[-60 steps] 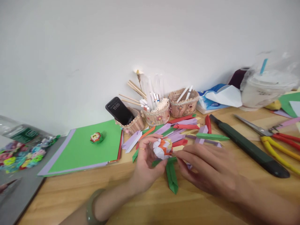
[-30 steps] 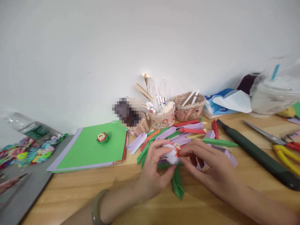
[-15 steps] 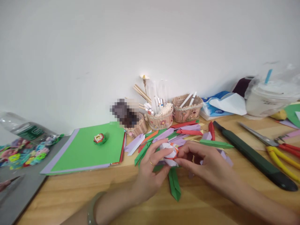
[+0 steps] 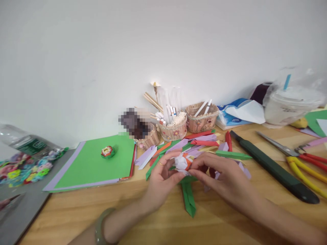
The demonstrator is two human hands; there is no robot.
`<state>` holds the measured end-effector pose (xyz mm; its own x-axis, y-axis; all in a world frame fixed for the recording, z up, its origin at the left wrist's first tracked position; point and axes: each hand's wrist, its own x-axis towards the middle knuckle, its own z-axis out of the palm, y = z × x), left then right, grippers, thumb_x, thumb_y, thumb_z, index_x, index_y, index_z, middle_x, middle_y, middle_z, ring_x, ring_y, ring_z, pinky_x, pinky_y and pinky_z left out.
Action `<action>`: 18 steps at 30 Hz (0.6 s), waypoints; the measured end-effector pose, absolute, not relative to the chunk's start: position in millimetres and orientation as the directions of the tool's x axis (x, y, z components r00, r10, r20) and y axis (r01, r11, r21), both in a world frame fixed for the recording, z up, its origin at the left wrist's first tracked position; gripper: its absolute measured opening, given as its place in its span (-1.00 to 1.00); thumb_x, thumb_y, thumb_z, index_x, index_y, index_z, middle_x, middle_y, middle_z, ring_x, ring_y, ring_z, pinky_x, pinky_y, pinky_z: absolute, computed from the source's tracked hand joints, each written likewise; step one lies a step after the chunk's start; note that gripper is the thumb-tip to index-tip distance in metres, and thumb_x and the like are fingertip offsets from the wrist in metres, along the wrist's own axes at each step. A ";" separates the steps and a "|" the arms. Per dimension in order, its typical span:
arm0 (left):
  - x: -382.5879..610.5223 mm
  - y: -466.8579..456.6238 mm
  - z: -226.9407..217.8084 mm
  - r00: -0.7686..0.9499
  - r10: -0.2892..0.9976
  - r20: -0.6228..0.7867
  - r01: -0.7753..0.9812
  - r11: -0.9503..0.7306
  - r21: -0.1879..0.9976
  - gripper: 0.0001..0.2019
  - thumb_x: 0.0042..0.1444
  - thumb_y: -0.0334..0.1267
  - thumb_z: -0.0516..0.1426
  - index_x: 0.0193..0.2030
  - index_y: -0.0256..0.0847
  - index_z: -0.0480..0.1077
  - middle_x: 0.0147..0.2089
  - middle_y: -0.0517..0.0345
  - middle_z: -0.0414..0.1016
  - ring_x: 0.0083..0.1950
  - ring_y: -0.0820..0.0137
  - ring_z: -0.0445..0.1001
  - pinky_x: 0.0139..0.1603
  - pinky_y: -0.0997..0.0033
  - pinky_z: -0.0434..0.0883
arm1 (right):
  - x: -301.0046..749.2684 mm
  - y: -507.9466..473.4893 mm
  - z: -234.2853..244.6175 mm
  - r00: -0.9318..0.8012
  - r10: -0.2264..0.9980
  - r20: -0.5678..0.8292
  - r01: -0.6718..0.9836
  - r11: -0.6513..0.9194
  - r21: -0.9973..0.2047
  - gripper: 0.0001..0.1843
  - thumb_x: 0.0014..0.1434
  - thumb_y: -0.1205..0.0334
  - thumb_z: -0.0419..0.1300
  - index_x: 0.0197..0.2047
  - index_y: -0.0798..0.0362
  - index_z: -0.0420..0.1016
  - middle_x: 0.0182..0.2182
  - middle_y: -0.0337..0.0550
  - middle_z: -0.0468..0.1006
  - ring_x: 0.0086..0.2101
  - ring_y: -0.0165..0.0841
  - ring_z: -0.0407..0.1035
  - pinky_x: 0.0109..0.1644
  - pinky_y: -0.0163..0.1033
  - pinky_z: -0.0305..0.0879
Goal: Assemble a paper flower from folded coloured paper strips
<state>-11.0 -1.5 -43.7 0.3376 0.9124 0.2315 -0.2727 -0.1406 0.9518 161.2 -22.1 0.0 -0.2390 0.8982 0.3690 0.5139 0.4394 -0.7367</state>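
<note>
A small folded paper flower, pale lilac-white with orange, is held between both hands. My left hand curls round its left side, thumb low and fingers behind. From the right, my right hand pinches the flower's edge between thumb and forefinger; what lies under those fingertips is hidden. Folded paper strips in lilac, red, orange, yellow and green lie piled behind the hands. One green folded strip sticks out toward me below them. A finished-looking small paper flower, red, cream and green, sits on green paper.
Three decorated wooden baskets stand along the wall, holding sticks and pens. To the right lie a dark green long-handled tool, yellow-handled scissors, red-handled pliers, a tissue pack and a plastic cup. Colourful trinkets and a bottle are left.
My left fingers have shifted back from the flower's front, so more of its white and orange folds show. The right hand keeps its pinch. The view has moved slightly.
</note>
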 end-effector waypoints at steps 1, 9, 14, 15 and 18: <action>-10.4 -0.9 -43.1 0.319 0.921 0.222 -0.275 -0.134 0.952 -0.66 -0.03 -0.31 0.23 -0.07 -0.10 0.35 0.05 0.03 0.38 0.05 0.27 0.39 -0.12 0.35 0.44 | 160.9 -21.1 0.7 -0.242 0.915 0.323 0.486 0.403 -0.775 -0.93 0.06 0.35 0.18 -0.44 0.05 0.46 -0.55 -0.27 0.48 -0.58 -0.48 0.31 -0.56 -0.40 0.21; -9.6 -0.2 -40.3 0.292 0.933 0.211 -0.293 -0.123 0.948 -0.64 -0.10 -0.28 0.27 -0.12 -0.13 0.35 0.04 0.03 0.37 -0.02 0.30 0.42 -0.17 0.36 0.45 | 160.5 -18.3 4.9 -0.213 0.961 0.176 0.334 0.241 -0.911 -0.89 0.03 0.40 0.15 -0.47 0.07 0.47 -0.66 -0.34 0.43 -0.68 -0.51 0.27 -0.64 -0.42 0.23; -9.0 -1.3 -43.3 0.293 0.931 0.217 -0.289 -0.131 0.948 -0.64 -0.10 -0.33 0.27 -0.11 -0.12 0.35 0.04 0.06 0.36 0.01 0.30 0.39 -0.15 0.39 0.42 | 159.0 -20.6 2.8 -0.201 0.948 0.245 0.504 0.315 -0.804 -0.89 0.02 0.42 0.16 -0.49 0.08 0.45 -0.65 -0.34 0.42 -0.67 -0.52 0.24 -0.63 -0.42 0.14; -8.8 -1.7 -44.0 0.290 0.929 0.230 -0.288 -0.144 0.947 -0.64 -0.10 -0.33 0.27 -0.11 -0.11 0.35 0.02 0.07 0.36 0.01 0.31 0.39 -0.15 0.39 0.42 | 158.6 -21.4 1.3 -0.196 0.942 0.272 0.540 0.335 -0.772 -0.89 0.03 0.41 0.16 -0.48 0.07 0.44 -0.62 -0.32 0.44 -0.65 -0.51 0.26 -0.61 -0.42 0.15; -8.6 -3.1 -45.6 0.269 0.932 0.242 -0.263 -0.170 0.950 -0.65 -0.08 -0.34 0.26 -0.11 -0.11 0.36 0.00 0.07 0.37 0.01 0.30 0.38 -0.12 0.37 0.42 | 157.5 -24.4 -5.0 -0.181 0.919 0.351 0.651 0.380 -0.657 -0.90 0.03 0.40 0.15 -0.48 0.06 0.42 -0.55 -0.28 0.47 -0.58 -0.48 0.31 -0.54 -0.40 0.18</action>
